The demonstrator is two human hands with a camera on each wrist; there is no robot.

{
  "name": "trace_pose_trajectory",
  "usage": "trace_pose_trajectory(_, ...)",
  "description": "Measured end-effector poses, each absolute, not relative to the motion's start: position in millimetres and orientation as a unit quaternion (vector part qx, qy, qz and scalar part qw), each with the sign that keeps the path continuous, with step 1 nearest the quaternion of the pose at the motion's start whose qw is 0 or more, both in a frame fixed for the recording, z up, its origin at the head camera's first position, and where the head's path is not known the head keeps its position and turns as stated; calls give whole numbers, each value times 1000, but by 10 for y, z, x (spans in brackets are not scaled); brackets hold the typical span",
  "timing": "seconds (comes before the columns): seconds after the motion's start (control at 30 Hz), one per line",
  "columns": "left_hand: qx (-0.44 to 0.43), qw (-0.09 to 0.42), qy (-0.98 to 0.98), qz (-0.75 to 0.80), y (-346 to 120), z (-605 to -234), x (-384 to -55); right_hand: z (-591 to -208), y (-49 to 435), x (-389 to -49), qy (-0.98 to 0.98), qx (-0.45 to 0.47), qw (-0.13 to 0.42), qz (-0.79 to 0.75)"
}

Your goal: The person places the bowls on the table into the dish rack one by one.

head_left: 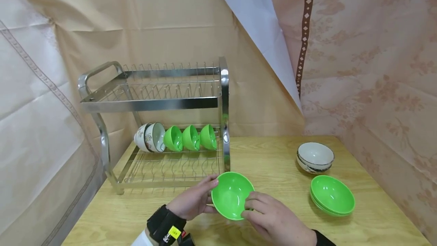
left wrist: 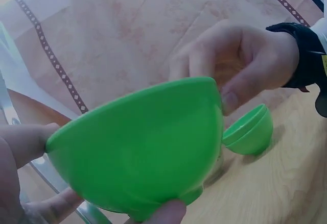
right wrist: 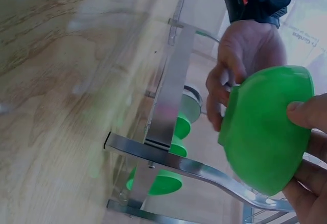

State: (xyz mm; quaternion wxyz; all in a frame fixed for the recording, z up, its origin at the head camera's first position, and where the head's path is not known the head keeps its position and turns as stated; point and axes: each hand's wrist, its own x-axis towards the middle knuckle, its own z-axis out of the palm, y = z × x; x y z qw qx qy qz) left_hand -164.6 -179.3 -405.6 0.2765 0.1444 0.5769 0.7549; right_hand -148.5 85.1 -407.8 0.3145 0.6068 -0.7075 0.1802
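A green bowl [head_left: 233, 196] is held up over the table in front of the rack, its inside facing up and toward me. My left hand [head_left: 194, 200] grips its left side, thumb at the rim and fingers underneath; in the left wrist view a fingertip touches the base ring. At the opposite side, my right hand [head_left: 273, 215] pinches the rim. Its thumb [right wrist: 301, 113] lies on the outer wall in the right wrist view, and the other fingers are partly hidden by the bowl.
A two-tier metal dish rack [head_left: 150, 105] stands left. On its lower tier, two patterned white bowls [head_left: 155, 137] and three green bowls [head_left: 191, 138] stand on edge in a row. Stacked white bowls [head_left: 315, 155] and stacked green bowls [head_left: 332, 196] sit at the table's right.
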Motion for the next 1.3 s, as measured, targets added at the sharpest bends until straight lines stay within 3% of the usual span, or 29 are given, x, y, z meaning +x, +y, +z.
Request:
trace_pose_trajectory(0.27, 137, 212, 612, 750, -1970, -3817, -1610, -4127, 870, -1492, -772, 538, 274, 197)
trace_pose_trajectory(0.5, 50, 45, 707, 704, -2204, -3676, -1670, -4177, 883, -1479, -818, 482, 243, 199)
trace_pose_trajectory(0.77, -12, -83, 851, 518, -2204, -3830, -1860, -4377, 837, -1585, -864, 442, 186, 152)
trace_pose_trajectory(1.3, -51, -110, 892, 436, -1974, -4047, -2192, -4390, 471, -1663, -845, 482, 174, 153)
